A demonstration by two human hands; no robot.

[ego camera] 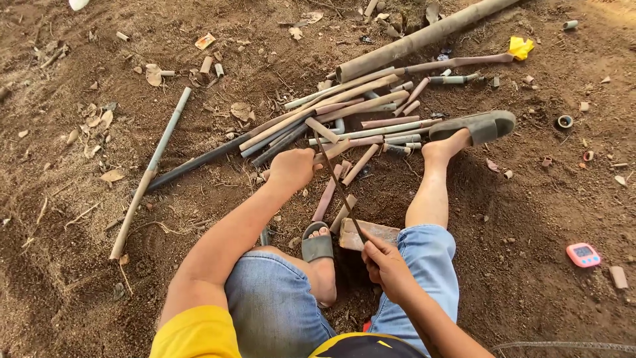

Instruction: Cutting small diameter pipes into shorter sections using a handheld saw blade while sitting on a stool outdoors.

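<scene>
Brown dirt ground [79, 265], pipe offcuts [358, 119]; left hand [290, 169] and right hand [384, 262] clamped on thin rod [338, 185].

A short bamboo piece [329, 154] is gripped at its near end by the left hand [290, 169], closed tight around it. It is pale tan and lies tilted, its far end pointing up towards the heap of cut bamboo sticks [358, 109] spread on the bare earth ahead. A thin dark blade [338, 185], long and narrow, is pinched at its lower end by the right hand [386, 265]. The blade is held slanted, its upper tip resting against the gripped bamboo piece, just beside the left hand. A flat brick [370, 233] is seen under the blade's lower end, on the ground between the legs.
</scene>
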